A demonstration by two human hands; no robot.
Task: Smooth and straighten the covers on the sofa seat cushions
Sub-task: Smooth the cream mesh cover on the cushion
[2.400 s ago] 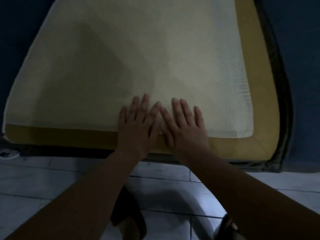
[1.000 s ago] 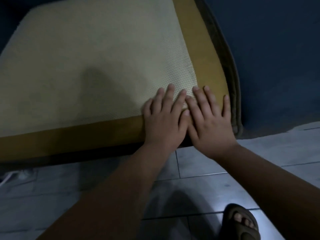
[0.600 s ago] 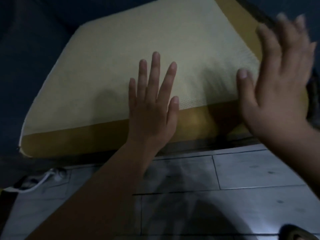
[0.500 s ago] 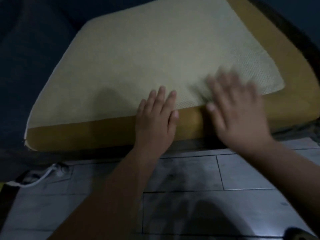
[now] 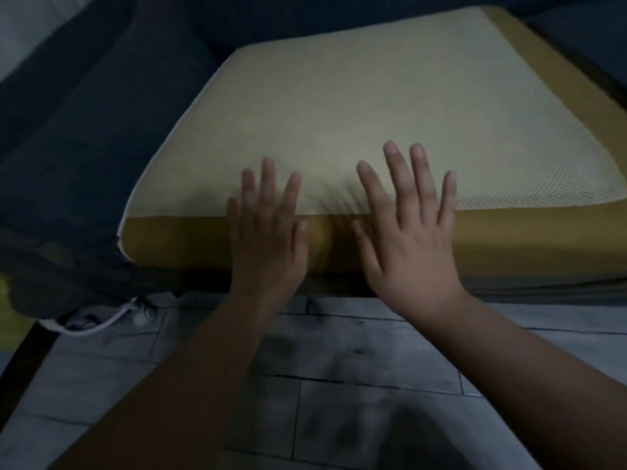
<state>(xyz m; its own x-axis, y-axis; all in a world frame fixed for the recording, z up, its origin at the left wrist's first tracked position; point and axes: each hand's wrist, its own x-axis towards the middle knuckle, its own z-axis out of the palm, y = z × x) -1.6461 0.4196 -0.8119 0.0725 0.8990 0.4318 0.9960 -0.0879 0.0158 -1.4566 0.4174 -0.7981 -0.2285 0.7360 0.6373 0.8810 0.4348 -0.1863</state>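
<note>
A seat cushion (image 5: pixel 390 96) with a pale mesh top and mustard-yellow sides fills the upper middle of the head view. My left hand (image 5: pixel 268 232) lies flat with straight fingers over the cushion's front edge, fingertips on the mesh top. My right hand (image 5: pixel 410 228) is beside it on the right, fingers spread and straight, over the same front edge; whether it touches the fabric I cannot tell. Neither hand holds anything.
Dark blue sofa upholstery (image 5: pixel 78 137) rises to the left and behind the cushion. A white cord (image 5: pixel 101 325) lies on the grey tiled floor (image 5: pixel 339 368) under the sofa's left front. A dark shadow falls on the tiles below my arms.
My right hand has moved left along the front edge and now sits close beside my left hand. The view has swung so that more of the sofa's left side shows.
</note>
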